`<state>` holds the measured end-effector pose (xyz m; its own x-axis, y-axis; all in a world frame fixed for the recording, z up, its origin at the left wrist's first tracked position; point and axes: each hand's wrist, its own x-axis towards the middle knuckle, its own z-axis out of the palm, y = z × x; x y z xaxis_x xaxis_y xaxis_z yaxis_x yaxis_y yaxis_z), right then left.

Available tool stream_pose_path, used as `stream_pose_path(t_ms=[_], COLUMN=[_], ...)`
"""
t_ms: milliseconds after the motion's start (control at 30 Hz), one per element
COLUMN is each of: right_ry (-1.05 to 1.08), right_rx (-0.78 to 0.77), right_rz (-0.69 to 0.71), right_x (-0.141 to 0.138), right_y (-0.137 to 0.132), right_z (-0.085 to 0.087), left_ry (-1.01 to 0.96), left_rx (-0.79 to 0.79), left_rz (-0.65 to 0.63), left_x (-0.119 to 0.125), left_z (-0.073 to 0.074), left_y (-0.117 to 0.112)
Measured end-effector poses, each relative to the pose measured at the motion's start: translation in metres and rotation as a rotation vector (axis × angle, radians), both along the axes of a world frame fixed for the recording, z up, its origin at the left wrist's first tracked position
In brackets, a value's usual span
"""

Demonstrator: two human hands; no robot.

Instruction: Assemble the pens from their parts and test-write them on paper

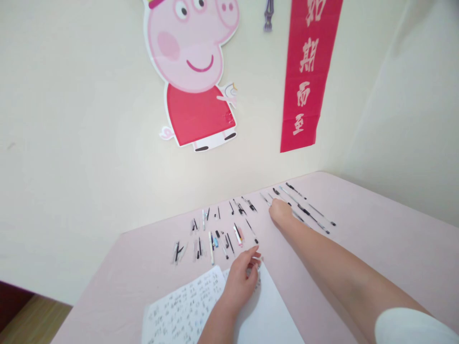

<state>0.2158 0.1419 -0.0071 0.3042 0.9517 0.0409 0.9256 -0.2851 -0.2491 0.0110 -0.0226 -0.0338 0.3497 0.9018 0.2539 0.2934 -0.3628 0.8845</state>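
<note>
My right hand (280,211) is stretched far forward over the pink table (376,239), its fingers curled onto the row of assembled pens (308,208) near the wall; what they grip is hidden. My left hand (243,277) rests on the sheets of paper (186,313) near me, fingers bent and pinched on a small pen part at the paper's top edge. Between the hands lie several small groups of pen parts (218,234): barrels, refills, caps.
The handwritten sheet lies at the near edge beside a blank white sheet (270,315). A cartoon pig cutout (195,71) and a red banner (308,71) hang on the wall behind. The table's left edge drops to a wooden floor (32,320).
</note>
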Motion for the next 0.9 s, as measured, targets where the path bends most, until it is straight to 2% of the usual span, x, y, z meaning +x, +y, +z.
stream_pose_path(t_ms=[700, 900], right_ry=[-0.006, -0.010], right_rx=[0.033, 0.093], right_rz=[0.042, 0.148], right_x=[-0.0003, -0.0065], right_y=[-0.0011, -0.0061], right_z=[-0.0043, -0.0015], left_ry=[0.016, 0.015], left_rx=[-0.018, -0.051], left_rz=[0.010, 0.017], left_x=[0.0014, 0.0017], left_z=[0.0014, 0.0007], left_y=[-0.0005, 0.0004])
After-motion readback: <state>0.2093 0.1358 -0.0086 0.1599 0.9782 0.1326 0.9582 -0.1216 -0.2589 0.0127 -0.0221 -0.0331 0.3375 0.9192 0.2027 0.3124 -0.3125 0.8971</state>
